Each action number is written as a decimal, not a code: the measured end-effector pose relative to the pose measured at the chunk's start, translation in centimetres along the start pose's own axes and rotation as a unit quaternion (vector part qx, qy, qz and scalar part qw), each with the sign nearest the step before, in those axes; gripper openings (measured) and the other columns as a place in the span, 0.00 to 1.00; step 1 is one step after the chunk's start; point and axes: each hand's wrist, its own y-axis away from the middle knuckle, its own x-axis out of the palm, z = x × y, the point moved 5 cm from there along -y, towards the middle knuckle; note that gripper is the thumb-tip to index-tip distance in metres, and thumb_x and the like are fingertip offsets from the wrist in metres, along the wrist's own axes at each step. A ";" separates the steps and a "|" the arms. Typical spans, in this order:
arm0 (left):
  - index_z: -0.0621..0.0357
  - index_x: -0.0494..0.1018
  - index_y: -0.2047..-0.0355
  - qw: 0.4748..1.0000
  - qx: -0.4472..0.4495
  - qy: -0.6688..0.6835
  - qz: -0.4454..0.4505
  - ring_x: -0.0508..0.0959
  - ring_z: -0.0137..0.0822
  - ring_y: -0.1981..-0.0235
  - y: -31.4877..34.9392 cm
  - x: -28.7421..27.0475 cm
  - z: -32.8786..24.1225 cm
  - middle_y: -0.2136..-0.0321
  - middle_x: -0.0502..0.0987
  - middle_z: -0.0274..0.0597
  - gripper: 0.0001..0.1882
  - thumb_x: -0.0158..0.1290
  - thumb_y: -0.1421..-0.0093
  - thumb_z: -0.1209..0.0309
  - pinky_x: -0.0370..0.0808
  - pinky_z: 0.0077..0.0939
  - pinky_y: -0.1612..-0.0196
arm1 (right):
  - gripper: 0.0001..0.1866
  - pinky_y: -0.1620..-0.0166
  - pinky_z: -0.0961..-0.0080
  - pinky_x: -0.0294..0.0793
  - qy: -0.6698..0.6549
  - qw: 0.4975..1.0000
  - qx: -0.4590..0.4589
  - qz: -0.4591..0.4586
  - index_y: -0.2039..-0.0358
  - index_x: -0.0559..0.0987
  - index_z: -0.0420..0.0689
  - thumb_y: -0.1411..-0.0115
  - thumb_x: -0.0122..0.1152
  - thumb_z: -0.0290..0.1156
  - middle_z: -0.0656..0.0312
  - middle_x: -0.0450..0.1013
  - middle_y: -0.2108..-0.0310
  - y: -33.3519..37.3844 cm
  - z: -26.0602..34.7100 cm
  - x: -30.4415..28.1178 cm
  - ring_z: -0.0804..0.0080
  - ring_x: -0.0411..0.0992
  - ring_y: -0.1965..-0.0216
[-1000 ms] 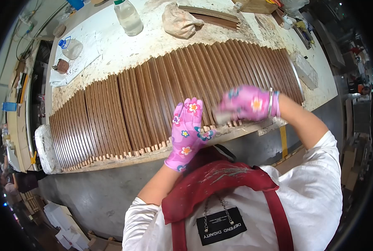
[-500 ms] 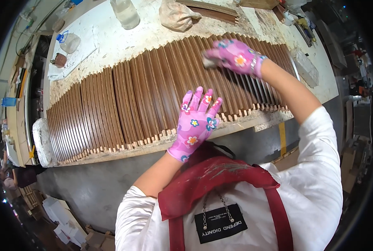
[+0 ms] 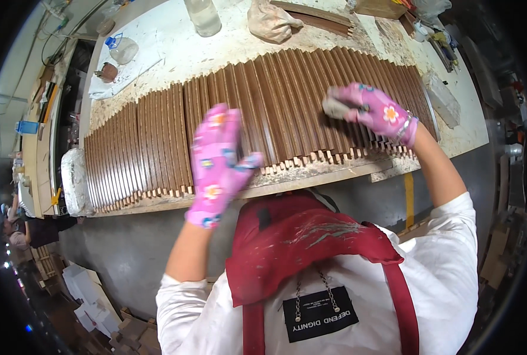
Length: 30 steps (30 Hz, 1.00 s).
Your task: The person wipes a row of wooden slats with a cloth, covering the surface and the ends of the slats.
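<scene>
A long row of brown wooden slats (image 3: 281, 100) lies side by side across the white worktable, their pale tenon ends toward me. My left hand (image 3: 217, 165), in a pink flowered glove, is over the near ends of the middle slats, fingers stretched out and slightly blurred. It holds nothing; contact with the wood cannot be made out. In the same kind of glove, my right hand (image 3: 379, 112) grips a small greyish-beige pad (image 3: 337, 107) over the right part of the row. Whether the pad is a sponge or a folded cloth is unclear.
White wrapped blocks stand at the row's left end (image 3: 74, 182) and right end (image 3: 442, 99). Farther back are a clear bottle (image 3: 204, 16), a cloth bundle (image 3: 272, 21), loose brown strips (image 3: 316, 19), a blue-capped jug (image 3: 122, 49) and a reddish-brown container (image 3: 106, 73).
My left hand has moved left along the slats. The right hand with its pad has come nearer to me. The whole view has shifted slightly.
</scene>
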 end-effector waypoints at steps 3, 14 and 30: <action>0.60 0.58 0.34 0.994 -0.012 -0.109 -0.003 0.60 0.56 0.35 3.7 -2.3 6.8 0.36 0.60 0.56 0.52 0.66 0.54 0.51 0.57 0.49 0.34 | 0.29 0.45 0.58 0.72 -0.002 0.998 0.030 -0.055 0.37 0.67 0.51 0.37 0.56 0.43 0.49 0.74 0.50 -4.2 1.0 0.6 0.49 0.74 0.51; 0.67 0.52 0.32 0.982 0.063 -0.095 0.150 0.46 0.58 0.29 6.2 -0.1 10.3 0.31 0.50 0.60 0.55 0.61 0.51 0.45 0.40 0.57 0.29 | 0.12 0.56 0.59 0.74 0.186 0.977 -0.049 -0.090 0.54 0.76 0.52 0.39 0.57 0.32 0.55 0.76 0.63 -19.0 5.7 10.2 0.55 0.77 0.62; 0.72 0.55 0.35 0.991 0.065 -0.039 0.111 0.47 0.59 0.29 6.6 -0.1 11.1 0.33 0.52 0.62 0.52 0.57 0.48 0.44 0.40 0.59 0.29 | 0.16 0.57 0.61 0.77 0.200 0.978 -0.061 0.021 0.51 0.76 0.52 0.41 0.61 0.31 0.56 0.76 0.62 -19.1 10.3 13.0 0.58 0.77 0.60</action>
